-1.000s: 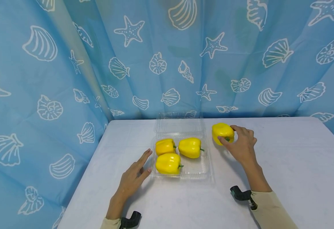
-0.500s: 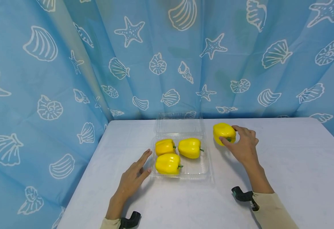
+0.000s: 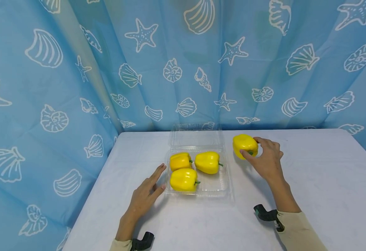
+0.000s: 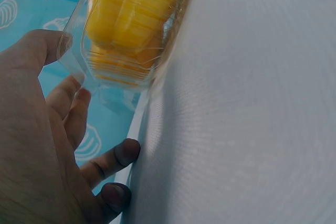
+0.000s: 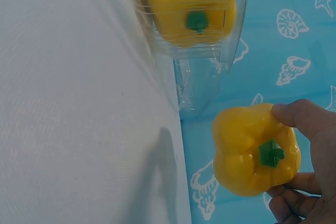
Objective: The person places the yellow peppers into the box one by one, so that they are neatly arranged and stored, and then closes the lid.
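Observation:
My right hand [image 3: 268, 161] pinches a yellow bell pepper [image 3: 244, 145] between thumb and fingers, right of the clear plastic clamshell box [image 3: 214, 186]. In the right wrist view this bell pepper [image 5: 239, 148] hangs off the table surface, its green stem facing the hand. Three more yellow bell peppers lie in the box: one at back left [image 3: 180, 161], one at back right [image 3: 207, 162] and one at front left [image 3: 183, 180]. Beside the box's left edge is my left hand [image 3: 145, 195], fingers extended. Its thumb touches the clear rim [image 4: 79, 40] in the left wrist view.
The box's clear lid [image 3: 196, 137] stands open toward the back edge of the white-covered table [image 3: 321, 181]. A blue curtain [image 3: 170, 97] with white shells and starfish hangs behind and to the left. Each wrist carries a black camera mount, such as the right one [image 3: 265, 212].
The right hand and its bell pepper have shifted very slightly to the right since one second ago. The left hand, the box and its bell peppers stay in place.

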Tool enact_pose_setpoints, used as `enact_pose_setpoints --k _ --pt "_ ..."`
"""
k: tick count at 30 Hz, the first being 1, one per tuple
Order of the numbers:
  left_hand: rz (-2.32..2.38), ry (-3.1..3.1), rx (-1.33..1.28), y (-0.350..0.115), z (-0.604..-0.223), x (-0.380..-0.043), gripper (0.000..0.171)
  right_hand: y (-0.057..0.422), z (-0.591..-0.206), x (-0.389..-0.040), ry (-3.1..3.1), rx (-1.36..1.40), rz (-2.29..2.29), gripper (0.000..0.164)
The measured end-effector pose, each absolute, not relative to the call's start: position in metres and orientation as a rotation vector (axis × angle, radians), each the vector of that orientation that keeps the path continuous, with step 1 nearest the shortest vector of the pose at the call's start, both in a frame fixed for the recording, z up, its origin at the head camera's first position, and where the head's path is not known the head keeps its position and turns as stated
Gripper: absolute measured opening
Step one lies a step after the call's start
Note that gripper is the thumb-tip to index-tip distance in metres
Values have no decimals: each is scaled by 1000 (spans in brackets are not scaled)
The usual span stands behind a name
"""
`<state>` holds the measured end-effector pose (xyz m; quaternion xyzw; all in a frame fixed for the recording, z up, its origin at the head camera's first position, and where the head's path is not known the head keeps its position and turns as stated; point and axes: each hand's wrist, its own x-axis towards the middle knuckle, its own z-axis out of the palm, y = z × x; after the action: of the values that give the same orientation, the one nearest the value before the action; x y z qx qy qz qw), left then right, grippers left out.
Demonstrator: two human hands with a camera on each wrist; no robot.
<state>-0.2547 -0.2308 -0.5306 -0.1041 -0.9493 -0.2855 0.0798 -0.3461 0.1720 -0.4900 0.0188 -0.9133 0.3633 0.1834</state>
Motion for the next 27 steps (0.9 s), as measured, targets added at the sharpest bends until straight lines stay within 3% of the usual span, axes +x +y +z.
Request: enact_pose_setpoints --k 27 --pt "-857 -2841 -323 -232 -530 -256 61 167 -480 -342 -2551 76 1051 69"
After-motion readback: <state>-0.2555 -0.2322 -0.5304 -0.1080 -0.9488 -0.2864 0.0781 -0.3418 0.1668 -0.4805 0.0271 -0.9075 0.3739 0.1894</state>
